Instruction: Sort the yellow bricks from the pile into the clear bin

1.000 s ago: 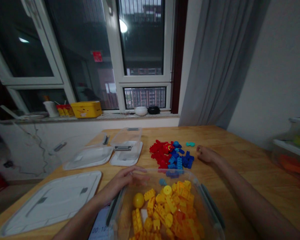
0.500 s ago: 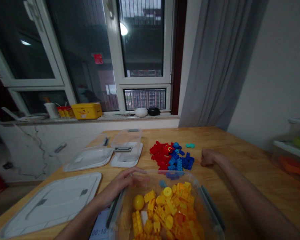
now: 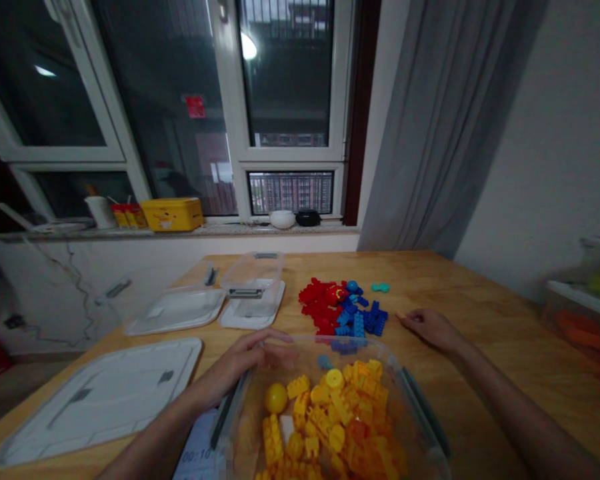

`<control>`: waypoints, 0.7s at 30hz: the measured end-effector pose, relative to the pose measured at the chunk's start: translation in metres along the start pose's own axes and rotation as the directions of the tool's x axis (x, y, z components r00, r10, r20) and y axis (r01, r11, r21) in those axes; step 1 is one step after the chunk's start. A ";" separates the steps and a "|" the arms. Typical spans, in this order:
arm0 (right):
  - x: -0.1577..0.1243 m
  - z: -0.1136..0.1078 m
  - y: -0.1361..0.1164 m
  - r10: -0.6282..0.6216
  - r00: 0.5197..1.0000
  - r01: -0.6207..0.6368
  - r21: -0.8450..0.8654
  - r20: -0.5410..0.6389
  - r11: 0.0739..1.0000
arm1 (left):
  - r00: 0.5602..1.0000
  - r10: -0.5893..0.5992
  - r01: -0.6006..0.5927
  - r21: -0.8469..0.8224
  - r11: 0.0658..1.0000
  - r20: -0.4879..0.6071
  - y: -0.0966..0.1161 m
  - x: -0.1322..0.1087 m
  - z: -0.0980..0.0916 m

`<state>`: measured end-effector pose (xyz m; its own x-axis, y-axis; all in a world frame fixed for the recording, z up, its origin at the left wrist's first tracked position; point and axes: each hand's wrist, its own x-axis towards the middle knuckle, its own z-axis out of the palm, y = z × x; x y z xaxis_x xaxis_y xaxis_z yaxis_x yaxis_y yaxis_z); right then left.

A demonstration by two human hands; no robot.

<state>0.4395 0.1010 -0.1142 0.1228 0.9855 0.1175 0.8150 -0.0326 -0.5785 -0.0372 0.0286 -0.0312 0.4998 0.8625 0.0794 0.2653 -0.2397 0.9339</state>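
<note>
A clear bin (image 3: 395, 360) at the front holds yellow blocks (image 3: 340, 413), a yellow ball (image 3: 276, 399) and a few orange pieces. My left hand (image 3: 260, 350) rests with spread fingers over the bin's far left rim. On the table to the right of the piles, my right hand (image 3: 423, 323) is closed in a pinch; what its fingertips hold is too small to make out. Beyond the bin lie a heap of red blocks (image 3: 323, 303) and, touching it, a heap of blue blocks (image 3: 359, 320). A teal piece (image 3: 380, 287) lies behind my right hand.
White lids (image 3: 105, 397) lie on the left, with clear boxes (image 3: 254, 273) behind. A device with a timer display (image 3: 196, 447) is left of the bin. Stacked boxes (image 3: 580, 313) stand at the far right. A yellow box (image 3: 173, 215) sits on the windowsill.
My right hand has shifted slightly right and turned, so its pinching fingertips now point left. My left hand keeps its place on the rim. The view has tilted a little.
</note>
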 end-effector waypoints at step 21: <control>-0.070 0.006 -0.113 -0.161 0.987 0.073 0.820 0.024 0.567 | 0.999 0.010 -0.007 0.057 0.998 -0.052 0.009 -0.003 0.003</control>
<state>0.3357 0.0365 -0.0622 -0.0233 0.9816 0.1898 0.0068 0.1900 -0.9818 -0.0337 0.0223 -0.0245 0.4589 0.8820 0.1071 0.3084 -0.2712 0.9118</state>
